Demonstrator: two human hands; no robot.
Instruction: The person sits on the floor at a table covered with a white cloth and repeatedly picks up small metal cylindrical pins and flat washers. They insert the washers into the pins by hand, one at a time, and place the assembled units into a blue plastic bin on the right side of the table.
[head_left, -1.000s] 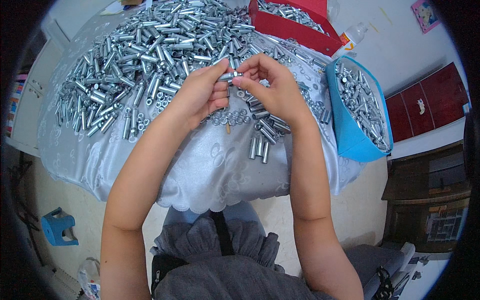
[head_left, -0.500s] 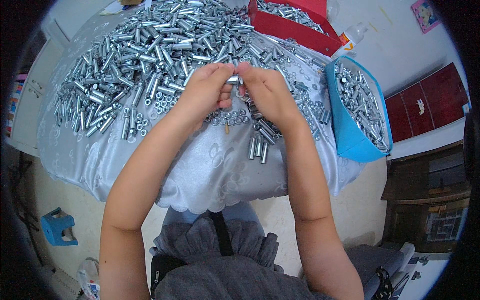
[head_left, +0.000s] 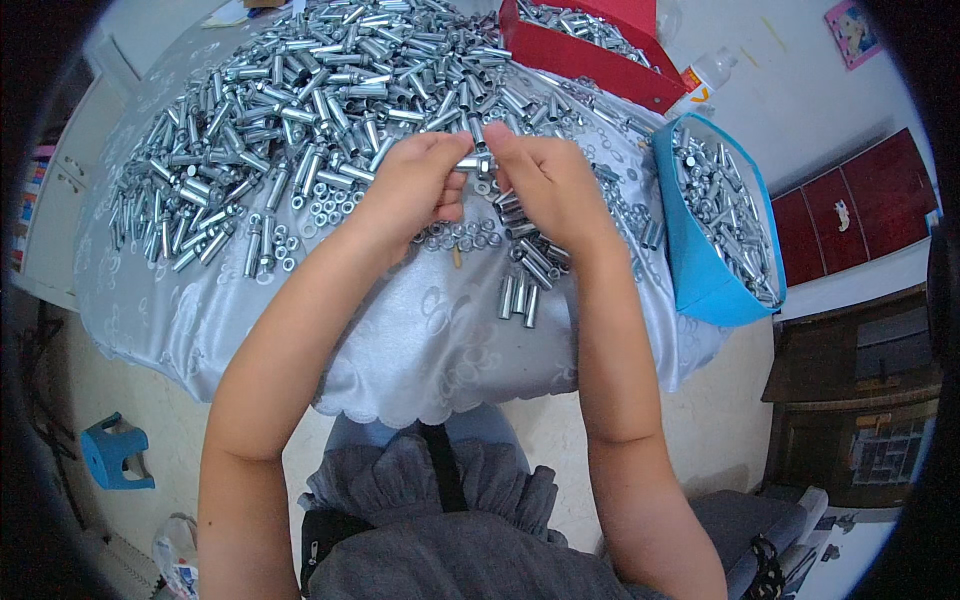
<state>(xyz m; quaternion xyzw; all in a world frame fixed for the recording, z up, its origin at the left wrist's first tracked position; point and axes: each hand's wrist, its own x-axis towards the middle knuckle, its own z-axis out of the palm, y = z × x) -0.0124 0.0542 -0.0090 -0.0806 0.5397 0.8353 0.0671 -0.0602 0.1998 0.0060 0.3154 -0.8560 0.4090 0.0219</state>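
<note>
- Fasteners (head_left: 330, 90), silvery and tube-bodied, lie in a wide heap on the bench (head_left: 160, 315), over the far and left parts of its shiny white cloth.
- Metal piece (head_left: 475, 163): we find it between the two hands, just above the near side of the heap, lying roughly level.
- Left hand (head_left: 415, 178): we read its grip as clamped on the piece, thumb uppermost, other fingers curled below.
- Right hand (head_left: 552, 185): thumb raised close by the piece's right end, back of the hand toward us. Its fingertips are hidden, so we cannot tell whether this grip is together or apart.
- Below the hands we note a cluster of nuts (head_left: 460, 238), with a small tan peg (head_left: 457, 258) at its near edge.
- Plain sleeves (head_left: 518, 296) lie bunched under and nearer than the right hand; three sit side by side.
- Farther off, we see a red box (head_left: 590, 55) with more fasteners inside, and a bottle (head_left: 710, 70) beside it.
- At our right, a blue bin (head_left: 715, 290) stands well filled with hardware.
- On the floor to our left, a blue stool (head_left: 117, 455).
</note>
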